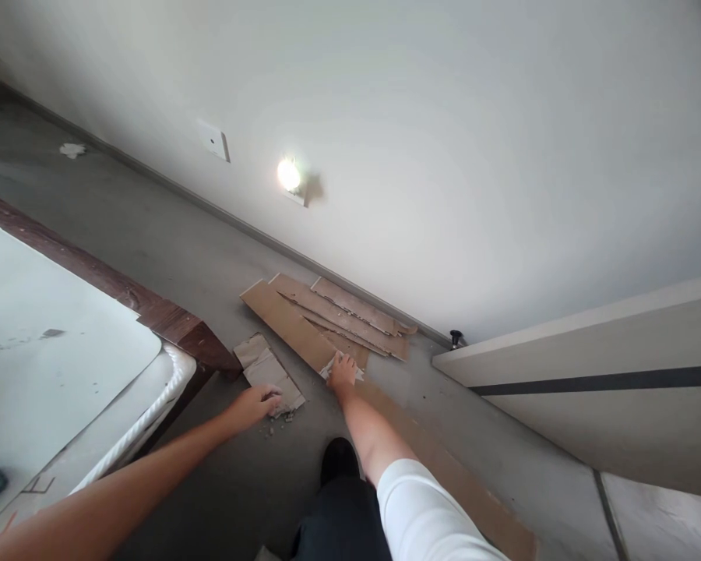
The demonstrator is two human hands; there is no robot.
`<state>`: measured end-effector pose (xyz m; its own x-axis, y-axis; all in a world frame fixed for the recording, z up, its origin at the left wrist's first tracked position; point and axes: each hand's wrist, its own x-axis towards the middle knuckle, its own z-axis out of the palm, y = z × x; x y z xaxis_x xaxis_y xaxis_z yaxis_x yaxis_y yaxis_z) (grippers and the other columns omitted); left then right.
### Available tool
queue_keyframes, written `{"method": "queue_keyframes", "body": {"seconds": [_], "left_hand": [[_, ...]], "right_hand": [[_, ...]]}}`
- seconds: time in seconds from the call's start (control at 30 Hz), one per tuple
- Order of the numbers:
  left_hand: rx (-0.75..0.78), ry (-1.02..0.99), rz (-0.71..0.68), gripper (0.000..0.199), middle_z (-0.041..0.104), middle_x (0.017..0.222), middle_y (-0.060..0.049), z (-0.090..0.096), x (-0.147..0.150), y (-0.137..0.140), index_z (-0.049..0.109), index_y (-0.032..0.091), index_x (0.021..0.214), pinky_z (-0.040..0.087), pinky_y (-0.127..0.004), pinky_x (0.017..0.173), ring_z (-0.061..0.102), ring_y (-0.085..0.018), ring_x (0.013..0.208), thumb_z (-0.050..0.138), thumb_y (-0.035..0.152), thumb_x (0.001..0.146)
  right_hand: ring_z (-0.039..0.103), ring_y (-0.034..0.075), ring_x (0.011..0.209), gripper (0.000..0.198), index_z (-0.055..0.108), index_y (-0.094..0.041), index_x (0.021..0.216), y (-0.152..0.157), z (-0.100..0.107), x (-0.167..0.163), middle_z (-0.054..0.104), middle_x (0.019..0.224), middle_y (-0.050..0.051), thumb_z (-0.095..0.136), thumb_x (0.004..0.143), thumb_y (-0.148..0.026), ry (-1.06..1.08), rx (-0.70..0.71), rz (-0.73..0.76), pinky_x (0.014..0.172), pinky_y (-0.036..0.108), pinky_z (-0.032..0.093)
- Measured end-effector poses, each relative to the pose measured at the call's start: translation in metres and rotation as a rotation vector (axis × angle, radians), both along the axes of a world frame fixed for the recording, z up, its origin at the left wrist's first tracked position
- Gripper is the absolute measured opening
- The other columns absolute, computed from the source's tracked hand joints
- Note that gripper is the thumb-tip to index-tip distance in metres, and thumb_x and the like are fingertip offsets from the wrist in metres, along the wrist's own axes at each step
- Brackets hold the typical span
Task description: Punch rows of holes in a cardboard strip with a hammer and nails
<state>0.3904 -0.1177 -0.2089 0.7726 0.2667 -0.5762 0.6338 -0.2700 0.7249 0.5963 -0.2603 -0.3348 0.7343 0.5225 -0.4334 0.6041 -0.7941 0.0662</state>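
The brown strip (286, 321) lies on the floor at the centre of the frame, slanting down to your right hand (342, 369). Your fingers rest at its lower end, over a white, ragged patch (359, 374); you cannot tell whether they grip anything. Another brown length (444, 460) runs from beneath your right forearm toward the bottom right. Torn strips (356, 318) lie just above, near the skirting (257, 234). Your left hand (259, 404), its fingers curled, is at a flat greyish piece (272, 370) left of centre; whether it holds something cannot be told. Crumbs (273, 428) lie just below. Farther out, you have a white-topped, wood-edged piece of furniture (64, 312) at left, and a bright light (289, 174) on the wall (444, 156) at upper centre.
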Motion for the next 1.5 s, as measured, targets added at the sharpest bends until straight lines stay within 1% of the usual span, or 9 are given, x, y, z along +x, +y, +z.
{"method": "queue_keyframes", "body": {"seconds": [0.2, 0.33, 0.43, 0.57, 0.87, 1.07, 1.23, 1.37, 1.5], "left_hand": [[0.394, 0.009, -0.316, 0.031, 0.066, 0.109, -0.013, -0.016, 0.017, -0.022, 0.066, 0.013, 0.103, 0.044, -0.033, 0.087, 0.06, -0.024, 0.103, 0.046, 0.025, 0.083], [0.627, -0.072, -0.596, 0.041, 0.045, 0.139, -0.018, -0.045, 0.032, -0.038, 0.063, 0.013, 0.111, 0.035, -0.044, 0.1, 0.038, -0.033, 0.129, 0.06, 0.011, 0.07], [0.64, -0.055, -0.6, 0.052, 0.033, 0.147, -0.019, -0.074, 0.038, -0.047, 0.059, 0.016, 0.12, 0.029, -0.052, 0.104, 0.027, -0.035, 0.136, 0.061, 0.011, 0.069], [0.581, -0.054, -0.621, 0.042, 0.028, 0.149, -0.017, -0.1, 0.036, -0.057, 0.065, 0.017, 0.111, 0.024, -0.056, 0.106, 0.022, -0.035, 0.138, 0.055, 0.011, 0.071], [0.565, -0.131, -0.628, 0.025, 0.035, 0.146, -0.016, -0.12, 0.068, -0.05, 0.073, 0.017, 0.089, 0.011, -0.057, 0.109, 0.022, -0.035, 0.138, 0.063, 0.011, 0.067], [0.575, -0.05, -0.689, 0.031, 0.035, 0.146, -0.017, -0.128, 0.08, -0.05, 0.073, 0.016, 0.091, 0.013, -0.055, 0.108, 0.024, -0.038, 0.135, 0.073, 0.015, 0.06], [0.637, -0.122, -0.654, 0.044, 0.047, 0.136, -0.018, -0.114, 0.083, -0.055, 0.065, 0.016, 0.112, 0.019, -0.049, 0.107, 0.035, -0.035, 0.128, 0.065, 0.019, 0.069], [0.623, -0.081, -0.56, 0.056, 0.033, 0.146, -0.018, -0.112, 0.07, -0.052, 0.054, 0.014, 0.127, 0.015, -0.05, 0.108, 0.023, -0.038, 0.135, 0.062, 0.016, 0.072], [0.502, 0.105, -0.046, 0.06, 0.02, 0.15, -0.02, -0.12, 0.043, -0.047, 0.045, 0.013, 0.132, 0.017, -0.056, 0.105, 0.014, -0.045, 0.135, 0.059, 0.013, 0.074]], "right_hand": [[0.048, 0.032, 0.114, 0.091, 0.031, -0.013, 0.142, -0.008, 0.002, -0.015, 0.048, 0.128, 0.022, 0.071, 0.062, -0.033, 0.019, 0.015, 0.083, 0.093, 0.04, 0.036], [0.048, 0.031, 0.114, 0.093, 0.03, -0.011, 0.142, -0.009, 0.004, -0.02, 0.048, 0.127, 0.023, 0.071, 0.062, -0.033, 0.04, 0.008, 0.12, 0.094, 0.04, 0.036], [0.047, 0.031, 0.115, 0.095, 0.03, -0.01, 0.141, -0.01, 0.006, -0.02, 0.048, 0.127, 0.024, 0.073, 0.06, -0.032, 0.045, -0.001, 0.128, 0.094, 0.039, 0.036], [0.047, 0.032, 0.116, 0.099, 0.028, -0.01, 0.142, -0.01, 0.006, -0.017, 0.048, 0.128, 0.023, 0.075, 0.058, -0.034, 0.059, -0.009, 0.136, 0.092, 0.038, 0.038], [0.049, 0.033, 0.113, 0.101, 0.031, -0.007, 0.141, -0.005, 0.008, -0.01, 0.049, 0.127, 0.025, 0.077, 0.056, -0.036, 0.071, -0.06, 0.174, 0.089, 0.037, 0.042], [0.037, 0.037, 0.125, 0.104, 0.023, -0.013, 0.146, -0.003, 0.002, -0.017, 0.037, 0.141, 0.025, 0.075, 0.059, -0.041, 0.041, -0.085, 0.17, 0.103, 0.045, 0.025], [0.039, 0.036, 0.124, 0.102, 0.022, -0.013, 0.146, 0.003, -0.008, -0.022, 0.037, 0.141, 0.025, 0.07, 0.063, -0.048, 0.051, -0.088, 0.053, 0.1, 0.046, 0.028], [0.038, 0.036, 0.125, 0.107, 0.021, -0.012, 0.146, 0.003, -0.012, -0.023, 0.035, 0.141, 0.026, 0.074, 0.059, -0.045, 0.056, -0.078, 0.044, 0.1, 0.047, 0.029], [0.041, 0.035, 0.122, 0.11, 0.017, -0.011, 0.147, -0.001, -0.013, -0.022, 0.037, 0.137, 0.027, 0.073, 0.058, -0.044, 0.075, -0.072, 0.029, 0.097, 0.046, 0.032]]}}
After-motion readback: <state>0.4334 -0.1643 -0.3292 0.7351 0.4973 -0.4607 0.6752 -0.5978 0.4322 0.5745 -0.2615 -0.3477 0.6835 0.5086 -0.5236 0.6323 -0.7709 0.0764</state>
